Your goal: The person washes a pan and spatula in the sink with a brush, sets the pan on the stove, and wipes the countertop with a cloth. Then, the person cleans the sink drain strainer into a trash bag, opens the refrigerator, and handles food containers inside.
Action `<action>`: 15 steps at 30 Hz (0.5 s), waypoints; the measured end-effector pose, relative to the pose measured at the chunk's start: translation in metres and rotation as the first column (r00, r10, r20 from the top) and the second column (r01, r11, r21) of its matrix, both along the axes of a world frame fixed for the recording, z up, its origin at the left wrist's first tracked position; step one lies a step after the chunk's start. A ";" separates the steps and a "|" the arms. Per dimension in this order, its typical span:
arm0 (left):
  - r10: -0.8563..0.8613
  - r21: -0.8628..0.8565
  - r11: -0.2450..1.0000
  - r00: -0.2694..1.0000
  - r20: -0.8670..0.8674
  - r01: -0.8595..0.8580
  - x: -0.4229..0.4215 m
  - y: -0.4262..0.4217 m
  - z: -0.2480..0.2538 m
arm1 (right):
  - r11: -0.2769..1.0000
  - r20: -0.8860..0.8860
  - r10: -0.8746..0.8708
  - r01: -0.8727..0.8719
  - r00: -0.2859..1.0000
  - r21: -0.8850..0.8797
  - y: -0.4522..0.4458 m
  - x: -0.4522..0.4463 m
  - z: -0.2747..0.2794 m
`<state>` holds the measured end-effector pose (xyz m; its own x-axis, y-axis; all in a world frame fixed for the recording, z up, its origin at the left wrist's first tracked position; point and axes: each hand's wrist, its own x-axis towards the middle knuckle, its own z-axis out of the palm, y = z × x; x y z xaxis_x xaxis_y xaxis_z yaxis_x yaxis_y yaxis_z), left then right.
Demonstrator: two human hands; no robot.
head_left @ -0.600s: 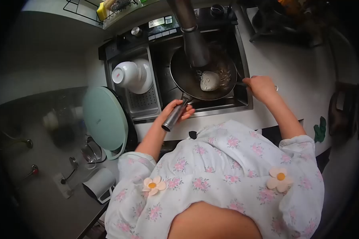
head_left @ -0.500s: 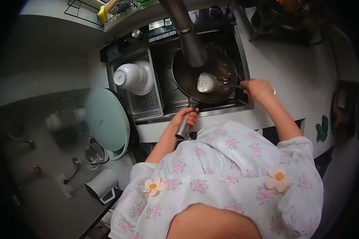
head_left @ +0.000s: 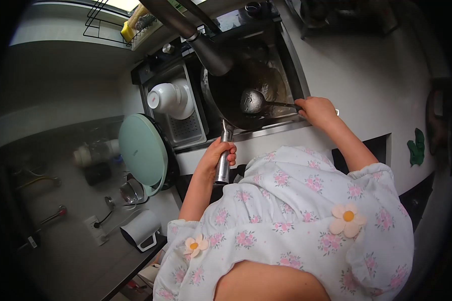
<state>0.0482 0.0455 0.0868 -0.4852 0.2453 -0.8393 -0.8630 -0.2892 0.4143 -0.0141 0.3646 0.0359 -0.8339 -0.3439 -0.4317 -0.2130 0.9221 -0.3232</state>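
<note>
My left hand (head_left: 218, 153) is wrapped round the metal handle of a dark frying pan (head_left: 221, 103). The pan is in the sink (head_left: 297, 65), tilted to the right, with a wet, shiny patch at its right side. My right hand (head_left: 316, 111) grips the thin handle of a metal spatula (head_left: 253, 102), whose broad head lies over the inside of the pan. Above the pan hangs the thick grey faucet (head_left: 211, 54), which hides part of the far rim. I cannot tell whether water is running from it.
White bowls (head_left: 168, 100) sit upside down in a perforated drain tray (head_left: 188, 129) left of the pan. Further left stand a pale green round appliance (head_left: 143, 150) and a white kettle (head_left: 141, 231). A green cloth (head_left: 416, 147) lies at the right.
The pan has tipped to the right and shifted left, and my left hand has moved down and left with its handle. The spatula has turned, its head now looking darker.
</note>
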 end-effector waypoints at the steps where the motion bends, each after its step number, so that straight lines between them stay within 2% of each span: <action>1: -0.009 -0.023 1.000 1.000 -0.016 0.009 0.001 0.001 0.003 | 1.000 0.000 0.007 -0.007 1.000 -0.003 0.001 0.002 -0.003; 8: -0.004 -0.156 0.988 0.999 -0.050 -0.004 0.013 0.018 0.020 | 0.999 0.051 0.007 -0.005 0.999 -0.035 0.005 0.013 0.000; 11: -0.051 -0.222 0.975 0.994 -0.099 0.027 0.018 0.021 0.021 | 0.998 0.040 0.066 -0.066 0.997 -0.021 0.012 0.012 -0.012; 15: -0.108 -0.329 0.943 0.982 -0.157 0.051 0.030 0.026 0.024 | 0.998 0.008 0.058 -0.058 0.998 -0.039 0.013 0.013 -0.012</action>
